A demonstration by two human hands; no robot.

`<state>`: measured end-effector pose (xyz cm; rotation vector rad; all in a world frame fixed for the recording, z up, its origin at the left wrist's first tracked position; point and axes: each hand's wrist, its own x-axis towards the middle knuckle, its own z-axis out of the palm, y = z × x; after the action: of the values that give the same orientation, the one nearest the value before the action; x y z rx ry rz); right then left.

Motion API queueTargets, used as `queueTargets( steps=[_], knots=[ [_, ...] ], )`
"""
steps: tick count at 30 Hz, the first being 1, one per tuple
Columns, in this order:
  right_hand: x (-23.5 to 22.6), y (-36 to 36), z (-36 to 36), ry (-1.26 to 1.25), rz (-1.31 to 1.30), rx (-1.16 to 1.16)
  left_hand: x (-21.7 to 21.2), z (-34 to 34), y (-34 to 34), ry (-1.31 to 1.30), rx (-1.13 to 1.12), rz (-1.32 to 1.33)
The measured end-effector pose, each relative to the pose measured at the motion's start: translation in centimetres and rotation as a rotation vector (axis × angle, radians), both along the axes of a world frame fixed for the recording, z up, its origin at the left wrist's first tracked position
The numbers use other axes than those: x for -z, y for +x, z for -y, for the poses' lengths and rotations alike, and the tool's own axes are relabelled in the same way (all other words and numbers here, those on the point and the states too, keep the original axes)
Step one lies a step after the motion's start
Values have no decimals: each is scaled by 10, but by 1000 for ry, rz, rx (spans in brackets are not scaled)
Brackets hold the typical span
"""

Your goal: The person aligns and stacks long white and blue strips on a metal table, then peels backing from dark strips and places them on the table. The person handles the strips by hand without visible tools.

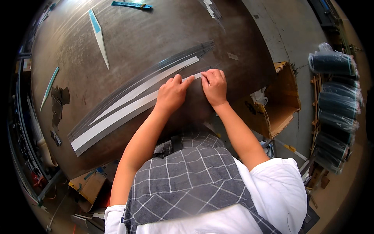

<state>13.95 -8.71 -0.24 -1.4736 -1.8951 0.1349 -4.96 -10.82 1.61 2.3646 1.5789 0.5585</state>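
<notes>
A long white tapering strip [117, 119], with a grey film edge along its near side, lies slantwise on the dark table. My left hand [170, 94] rests across the strip toward its narrow far end, its fingers curled and the index finger and thumb on it. At the narrow tip, my right hand [215, 86] pinches the strip between thumb and bent fingers. Just beyond lies a second white strip [146, 86], on a stack of thin, dark, see-through film strips [128, 84].
The brown table [144, 39] also carries a white-and-blue blade-shaped piece [98, 37], a thin teal-edged piece [50, 87], a blue tool [131, 5] and dark film scraps [58, 103]. An open cardboard box [286, 105] stands right of the table. Plastic-wrapped dark rolls [338, 97] are stacked farther right.
</notes>
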Motion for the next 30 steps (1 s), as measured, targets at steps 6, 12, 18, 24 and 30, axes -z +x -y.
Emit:
queueTargets(
  steps=[6,12,18,24,30],
  knots=[
    [-6,0,5,-65,-20,27,-1,2,2,4,-10,2],
    [-5,-10,29,45,-15,36,0,10,7,21,-48,-13],
    [-7,-3,8,-46,-51,82,5,12,15,42,-58,-28],
    [1,8,14,-104,-36,107,19,4,25,40,-48,-23],
    [-6,12,-7,-165,-30,88,14,3,24,-30,10,-40]
  ],
)
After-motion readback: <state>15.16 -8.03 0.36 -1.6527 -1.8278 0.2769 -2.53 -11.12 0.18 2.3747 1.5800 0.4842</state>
